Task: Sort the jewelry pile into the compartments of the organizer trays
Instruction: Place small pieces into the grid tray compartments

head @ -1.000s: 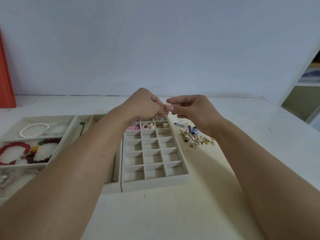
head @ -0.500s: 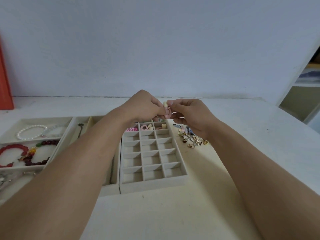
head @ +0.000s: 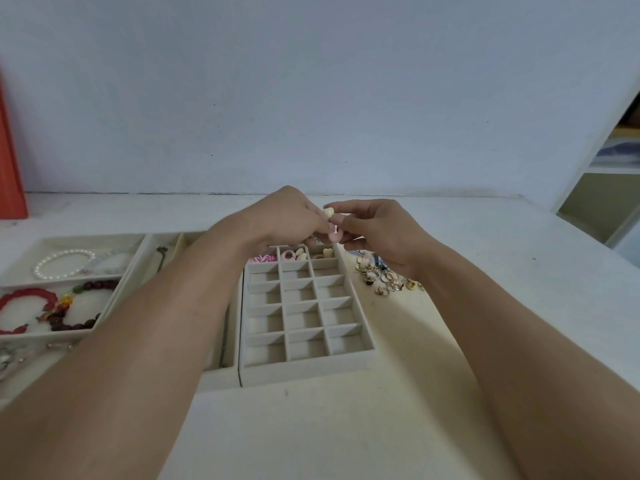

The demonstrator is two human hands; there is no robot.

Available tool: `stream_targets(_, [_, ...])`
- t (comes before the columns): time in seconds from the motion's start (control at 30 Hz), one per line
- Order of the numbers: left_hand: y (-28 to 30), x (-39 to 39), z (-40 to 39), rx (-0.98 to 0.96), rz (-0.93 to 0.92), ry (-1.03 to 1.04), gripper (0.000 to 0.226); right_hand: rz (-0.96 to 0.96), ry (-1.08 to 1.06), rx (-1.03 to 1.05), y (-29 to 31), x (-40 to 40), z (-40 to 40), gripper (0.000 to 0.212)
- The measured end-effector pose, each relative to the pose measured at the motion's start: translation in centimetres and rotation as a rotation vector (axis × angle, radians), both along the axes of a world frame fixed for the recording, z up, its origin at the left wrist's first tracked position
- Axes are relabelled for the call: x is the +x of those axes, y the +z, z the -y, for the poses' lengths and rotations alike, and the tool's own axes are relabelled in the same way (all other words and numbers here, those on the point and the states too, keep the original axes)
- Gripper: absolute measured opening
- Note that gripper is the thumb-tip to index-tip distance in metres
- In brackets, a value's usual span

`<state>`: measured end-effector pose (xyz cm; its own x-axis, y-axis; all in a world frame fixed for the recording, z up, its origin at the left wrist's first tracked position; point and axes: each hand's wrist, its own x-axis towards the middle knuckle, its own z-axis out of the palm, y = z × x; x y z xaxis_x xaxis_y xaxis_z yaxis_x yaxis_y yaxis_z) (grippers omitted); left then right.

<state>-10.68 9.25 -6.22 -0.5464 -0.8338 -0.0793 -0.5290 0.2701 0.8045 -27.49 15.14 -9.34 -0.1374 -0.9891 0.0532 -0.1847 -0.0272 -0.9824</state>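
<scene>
- Pale wall (head: 311, 98) closes off the far edge of a white table (head: 519, 254), which runs wide to the right and ends at a corner near a shelf unit (head: 606, 188).
- An orange panel (head: 10, 161) stands at the table's far left edge.
- A small-compartment tray (head: 308, 370) sits at the middle; only its far row holds pieces, a pink one, cream ones and a heart, while the rows nearer the person are bare.
- Touching its left side, a narrow tray (head: 221, 377) lies mostly under the left forearm.
- Farther left, a wide tray (head: 136, 252) holds a pearl bracelet (head: 62, 263) in its far section and a red bracelet (head: 24, 306) beside a dark bead bracelet (head: 79, 306) in the next.
- The jewelry pile (head: 384, 277), mostly rings, lies on the table just beside the small tray's right edge, partly behind the right wrist.
- The left hand (head: 287, 216) and right hand (head: 377, 226) meet above the small tray's far row, fingertips touching.
- Both hands pinch a small cream heart charm (head: 328, 212) between them; a pinkish bit below it may be a second piece or a fingertip, I cannot tell.
- Bare table lies open in front of the trays and to the right of the pile.
</scene>
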Motion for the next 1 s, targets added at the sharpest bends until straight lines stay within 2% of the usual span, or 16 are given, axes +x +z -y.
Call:
stream_targets(0.2, [-0.02,0.20,0.47,-0.018,-0.037,0.060,0.024,-0.044,-0.024,-0.026,-0.25,-0.37,0.06,0.012])
stream_targets(0.4, [-0.36,0.28,0.68,-0.027,-0.092,0.076,0.018,-0.067,-0.017,-0.015,-0.26,-0.30,0.02,0.012])
stream_targets(0.5, [-0.33,0.35,0.77,-0.040,-0.112,0.071,0.010,-0.014,-0.011,0.005,-0.04,-0.19,-0.09,0.016])
stream_targets(0.63, [-0.32,0.50,0.81,-0.069,-0.090,0.044,0.004,0.022,0.004,0.019,0.21,-0.03,-0.13,0.018])
stream_targets(0.73, [-0.24,0.55,0.70,-0.082,-0.061,0.012,0.004,-0.028,-0.025,-0.021,0.01,0.00,-0.08,0.012])
stream_targets(0.87, [-0.31,0.57,0.57,-0.071,0.001,-0.004,0.017,-0.027,-0.072,0.009,-0.27,-0.38,0.10,0.011])
stream_targets(1.0, [-0.59,0.50,0.45,-0.042,-0.014,0.032,0.019,-0.026,-0.062,0.060,-0.34,-0.22,0.18,0.016])
